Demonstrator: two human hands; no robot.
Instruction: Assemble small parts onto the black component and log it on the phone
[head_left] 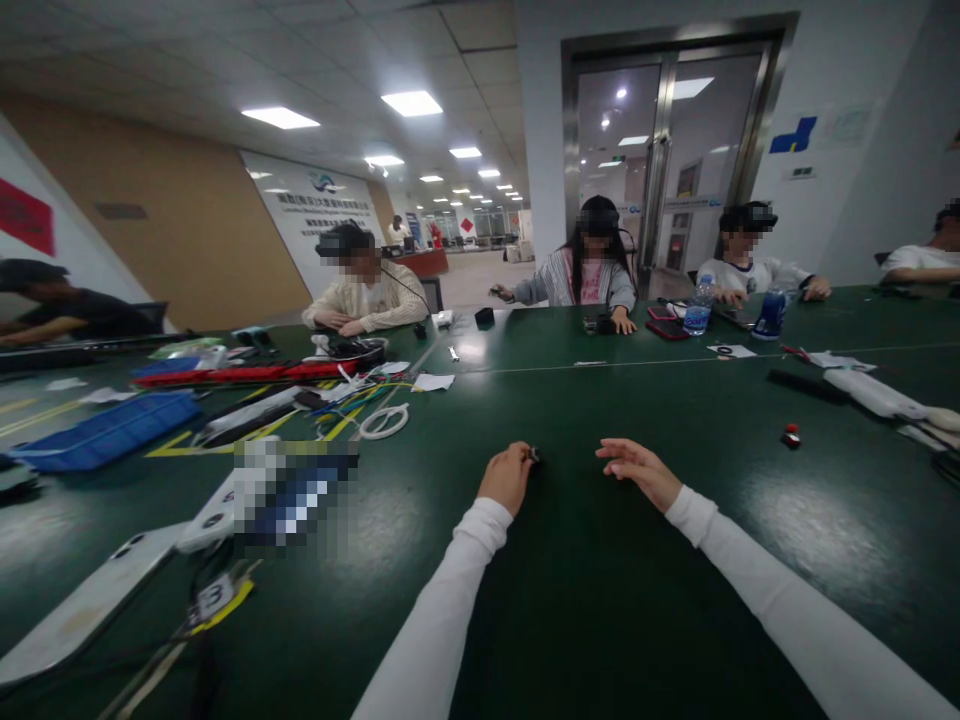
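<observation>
My left hand (508, 475) rests on the dark green table (570, 580) with its fingers curled round a small dark object (534, 455) that sticks out past the knuckles; I cannot make out what it is. My right hand (637, 470) lies a little to the right, palm down, fingers stretched toward the left hand and holding nothing. Both arms wear white sleeves. A small red and black piece (790, 435) sits on the table well to the right of my right hand.
At the left lie a blue tray (112, 430), white power strips (97, 595), a coiled white cable (384, 421), coloured wires and a long red bar (240, 375). Several people sit along the far side with bottles (697, 305) and phones. White devices (874, 392) lie at the right.
</observation>
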